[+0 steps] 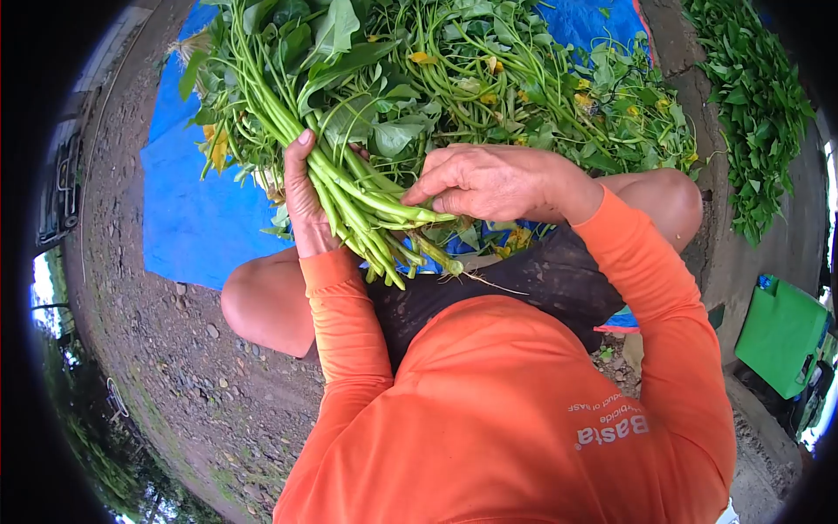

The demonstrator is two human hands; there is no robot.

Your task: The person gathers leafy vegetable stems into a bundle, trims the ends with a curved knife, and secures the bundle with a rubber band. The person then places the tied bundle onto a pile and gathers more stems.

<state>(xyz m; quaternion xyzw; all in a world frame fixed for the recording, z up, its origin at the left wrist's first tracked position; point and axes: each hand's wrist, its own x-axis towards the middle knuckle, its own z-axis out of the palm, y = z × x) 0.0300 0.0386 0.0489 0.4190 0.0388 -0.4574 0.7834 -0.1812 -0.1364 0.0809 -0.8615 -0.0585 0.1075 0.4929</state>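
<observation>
My left hand (303,179) is closed around a thick bunch of green leafy stems (349,196), its thumb lying over them. The leaves spread toward the far side, and the cut stem ends point toward my lap. At those ends my right hand (493,182) pinches one stem between thumb and fingers. One thicker stem (436,253) with thin roots hangs below the others, over my dark shorts. Beyond the bunch lies a large heap of loose greens (489,87) with some yellow leaves. The fingers of my left hand are mostly hidden behind the stems.
A blue tarp (196,210) lies under the heap, on gravelly ground (209,384). To the far right is another pile of dark green leaves (751,113). A green box-like object (783,339) stands at the right. My bent knees flank the work area.
</observation>
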